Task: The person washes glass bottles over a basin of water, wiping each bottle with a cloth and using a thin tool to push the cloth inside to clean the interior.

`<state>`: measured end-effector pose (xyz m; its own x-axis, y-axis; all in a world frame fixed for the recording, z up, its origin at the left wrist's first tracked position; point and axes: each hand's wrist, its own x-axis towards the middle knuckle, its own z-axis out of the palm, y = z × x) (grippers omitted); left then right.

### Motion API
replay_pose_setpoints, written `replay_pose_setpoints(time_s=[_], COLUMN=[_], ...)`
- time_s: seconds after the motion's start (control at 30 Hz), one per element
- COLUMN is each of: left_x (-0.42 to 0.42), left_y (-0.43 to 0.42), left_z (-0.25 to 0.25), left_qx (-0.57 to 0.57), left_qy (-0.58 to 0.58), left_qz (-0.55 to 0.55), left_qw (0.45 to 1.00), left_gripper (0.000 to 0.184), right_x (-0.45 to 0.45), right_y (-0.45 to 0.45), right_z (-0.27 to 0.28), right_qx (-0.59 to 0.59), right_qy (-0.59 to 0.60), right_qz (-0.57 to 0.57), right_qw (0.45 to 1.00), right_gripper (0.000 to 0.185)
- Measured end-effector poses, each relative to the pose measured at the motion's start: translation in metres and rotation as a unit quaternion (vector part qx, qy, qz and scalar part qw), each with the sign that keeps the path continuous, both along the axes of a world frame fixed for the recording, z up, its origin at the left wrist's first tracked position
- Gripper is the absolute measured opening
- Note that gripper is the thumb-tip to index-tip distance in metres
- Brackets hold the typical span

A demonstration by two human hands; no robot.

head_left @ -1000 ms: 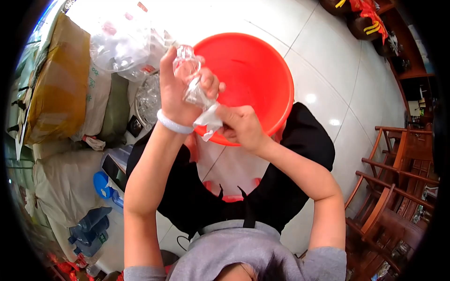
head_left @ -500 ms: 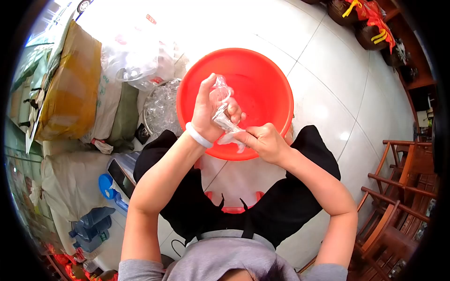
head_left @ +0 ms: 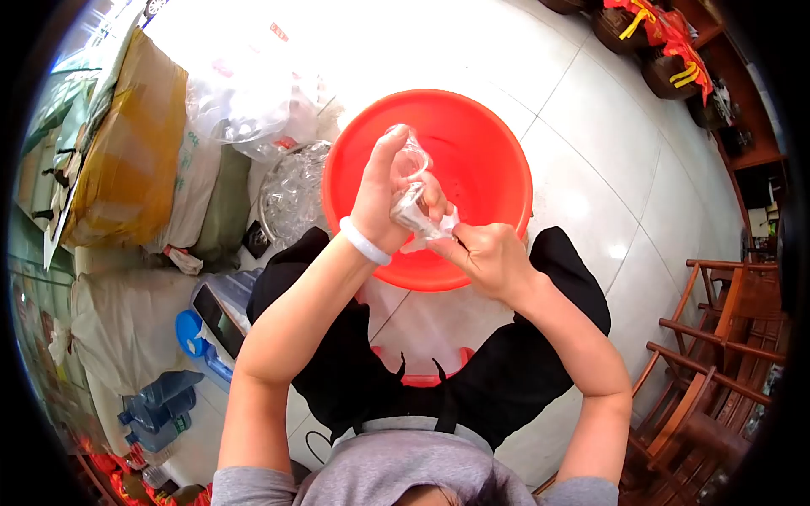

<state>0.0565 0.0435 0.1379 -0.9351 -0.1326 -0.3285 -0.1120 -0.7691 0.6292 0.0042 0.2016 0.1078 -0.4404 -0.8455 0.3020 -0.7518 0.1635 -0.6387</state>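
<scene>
My left hand (head_left: 378, 196) is closed round a clear, see-through vessel (head_left: 410, 205) with a rounded upper part, held tilted above the red basin (head_left: 506, 160). Whether it is glass or plastic I cannot tell. At its lower right end, my right hand (head_left: 496, 260) pinches a whitish, translucent piece of film or cloth (head_left: 442, 228) against the vessel. The fingers hide part of both things. Both hands are over the near half of the basin.
Left of the basin stands a round container of clear pieces (head_left: 291, 198), near a clear plastic bag (head_left: 245, 105). A taped cardboard box (head_left: 126, 152) is farther left. A phone (head_left: 218, 320) lies by my knee. Wooden chairs (head_left: 709, 371) stand at right, dark jars (head_left: 620, 29) at top right.
My left hand and the vessel have shifted slightly right and turned a little. The whitish piece now sits closer against the vessel's end, bunched by my right fingers, where before it hung lower.
</scene>
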Motion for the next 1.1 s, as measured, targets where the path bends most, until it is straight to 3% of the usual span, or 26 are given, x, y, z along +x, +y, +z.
replay_pose_setpoints(time_s=[0.1, 0.17, 0.23, 0.33, 0.47, 0.5, 0.63, 0.7, 0.73, 0.8, 0.83, 0.97, 1.03, 1.07, 1.1], left_x=[0.001, 0.004, 0.005, 0.001, -0.001, 0.0, 0.01, 0.017, 0.02, 0.022, 0.02, 0.015, 0.019, 0.019, 0.018], left_y=[-0.006, -0.009, -0.009, -0.016, -0.022, -0.024, -0.031, -0.028, -0.027, -0.028, -0.032, -0.036, -0.033, -0.031, -0.031], left_z=[-0.025, -0.026, -0.014, -0.01, -0.019, -0.023, -0.019, -0.011, -0.008, 0.0, -0.003, 0.0, 0.002, 0.002, 0.002], left_qx=[0.143, 0.157, 0.187, 0.158, 0.103, 0.108, 0.098, 0.126, 0.132, 0.158, 0.164, 0.07, 0.006, -0.056, -0.037], left_qy=[-0.127, -0.125, -0.107, -0.021, -0.017, -0.011, 0.002, 0.037, 0.041, 0.103, 0.125, 0.07, 0.049, 0.026, 0.005], left_qz=[0.064, 0.079, 0.105, 0.126, 0.135, 0.132, 0.04, -0.002, 0.002, 0.014, 0.022, 0.147, 0.159, 0.165, 0.16], left_qw=[0.979, 0.976, 0.971, 0.979, 0.985, 0.985, 0.994, 0.991, 0.99, 0.982, 0.978, 0.984, 0.986, 0.984, 0.986], left_gripper=[0.05, 0.049, 0.047, 0.046, 0.042, 0.042, 0.041, 0.043, 0.043, 0.043, 0.042, 0.038, 0.037, 0.036, 0.034], right_x=[0.004, 0.006, 0.008, 0.004, 0.002, 0.003, 0.013, 0.022, 0.027, 0.034, 0.041, 0.028, 0.023, 0.02, 0.021], right_y=[-0.004, -0.007, -0.011, -0.021, -0.027, -0.028, -0.027, -0.023, -0.023, -0.027, -0.032, -0.045, -0.049, -0.047, -0.046], right_z=[0.012, 0.009, 0.006, 0.004, 0.0, 0.004, -0.002, 0.003, 0.007, 0.02, 0.029, 0.019, 0.009, 0.004, 0.009], right_qx=[0.112, 0.129, 0.009, 0.001, 0.057, 0.092, 0.089, -0.025, -0.018, -0.022, -0.027, 0.002, 0.034, 0.033, 0.041], right_qy=[0.023, -0.001, -0.255, -0.314, -0.195, -0.213, -0.123, -0.222, -0.219, -0.443, -0.452, -0.379, -0.028, -0.03, -0.091], right_qz=[-0.012, -0.015, -0.028, -0.066, -0.085, -0.065, -0.036, -0.014, -0.011, -0.055, -0.076, -0.077, -0.063, -0.063, -0.031], right_qw=[0.993, 0.991, 0.967, 0.947, 0.975, 0.97, 0.988, 0.975, 0.976, 0.895, 0.889, 0.922, 0.997, 0.997, 0.995], right_gripper=[0.043, 0.043, 0.043, 0.039, 0.048, 0.038, 0.046, 0.043, 0.043, 0.043, 0.047, 0.045, 0.043, 0.043, 0.04])
